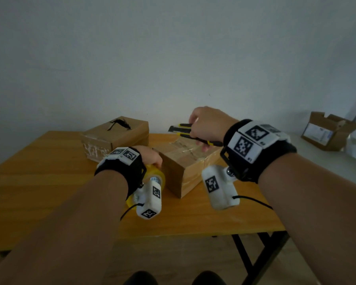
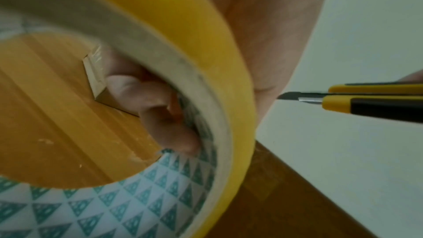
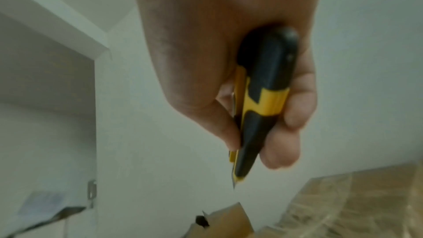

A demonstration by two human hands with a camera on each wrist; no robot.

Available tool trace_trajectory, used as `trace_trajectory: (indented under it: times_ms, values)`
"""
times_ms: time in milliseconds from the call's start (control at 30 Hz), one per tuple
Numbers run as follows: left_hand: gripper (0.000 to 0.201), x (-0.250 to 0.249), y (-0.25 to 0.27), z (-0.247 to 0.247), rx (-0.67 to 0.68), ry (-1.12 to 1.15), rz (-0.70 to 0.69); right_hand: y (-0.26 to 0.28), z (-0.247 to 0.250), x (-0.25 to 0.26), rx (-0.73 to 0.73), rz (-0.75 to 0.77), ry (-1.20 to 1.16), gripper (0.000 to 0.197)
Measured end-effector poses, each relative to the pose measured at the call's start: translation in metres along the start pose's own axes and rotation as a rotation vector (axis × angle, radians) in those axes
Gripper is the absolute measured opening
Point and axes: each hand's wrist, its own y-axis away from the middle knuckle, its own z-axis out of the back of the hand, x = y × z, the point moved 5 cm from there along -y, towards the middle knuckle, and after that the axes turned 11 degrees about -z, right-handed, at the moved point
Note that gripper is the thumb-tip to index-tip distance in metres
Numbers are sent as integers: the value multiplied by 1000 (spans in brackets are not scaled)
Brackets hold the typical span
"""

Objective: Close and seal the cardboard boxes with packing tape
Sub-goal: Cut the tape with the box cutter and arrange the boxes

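My left hand (image 1: 150, 156) grips a yellow roll of packing tape (image 1: 155, 176) just left of a taped cardboard box (image 1: 185, 169) on the wooden table (image 1: 49, 182). In the left wrist view its fingers (image 2: 160, 115) curl inside the tape roll (image 2: 224, 61), against the core. My right hand (image 1: 206, 124) hovers above that box and holds a yellow and black utility knife (image 1: 183, 130) with its tip pointing left. The right wrist view shows the knife (image 3: 258, 108) clasped in curled fingers, blade out. A second cardboard box (image 1: 115, 136) with a torn top stands behind, to the left.
An open cardboard box (image 1: 325, 132) sits on a white surface at the far right. A plain wall rises behind the table. Black table legs (image 1: 253, 260) show under the front right corner.
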Motion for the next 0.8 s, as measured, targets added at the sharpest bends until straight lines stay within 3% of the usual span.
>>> trace_trajectory:
  times_ms: [133,267,400,533,667,800]
  values:
    - [42,2,1,0,-31,37,10,-9,-30,-8,1,31,44,54]
    - [43,2,1,1,-50,67,14,-34,-71,-2,-63,-2,283,34]
    - [45,10,-1,0,-118,143,27,-39,-91,-1,-55,-42,393,55]
    - [54,18,-5,-1,-111,215,28,-49,-102,-1,-98,-39,447,56]
    - [50,22,-7,-2,-47,265,0,-59,-100,-9,-53,-29,440,47]
    - [52,40,-9,1,-148,361,12,-62,-90,-14,55,60,490,36]
